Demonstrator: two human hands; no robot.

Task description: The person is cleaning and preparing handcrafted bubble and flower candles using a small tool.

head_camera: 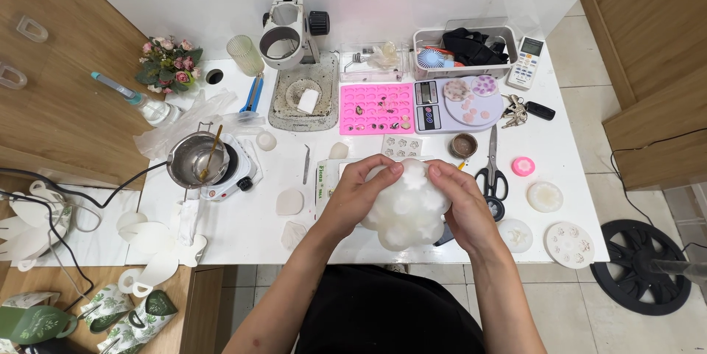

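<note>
White table (pixel 243 232) fills the frame. At lower centre, a lumpy translucent white mould (pixel 407 205) sits between both hands: left hand (pixel 356 195) and right hand (pixel 462 203) each grasp a side, thumbs on top. It looks like flexing or demoulding; peeling further would need steady edge pressure. Pink tray (pixel 375 109) upper centre; scissors (pixel 492 173) right.

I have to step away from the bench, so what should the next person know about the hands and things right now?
Left hand and right hand both grip a white lumpy mould, held just above the table's near edge.
Scissors lie right of the hands; tweezers to the left.
The small pot sits on the hotplate with a stick in it.
The pink tray holds a few small pieces; most pockets are empty.
Whether the white mould is filled cannot be told.
</note>
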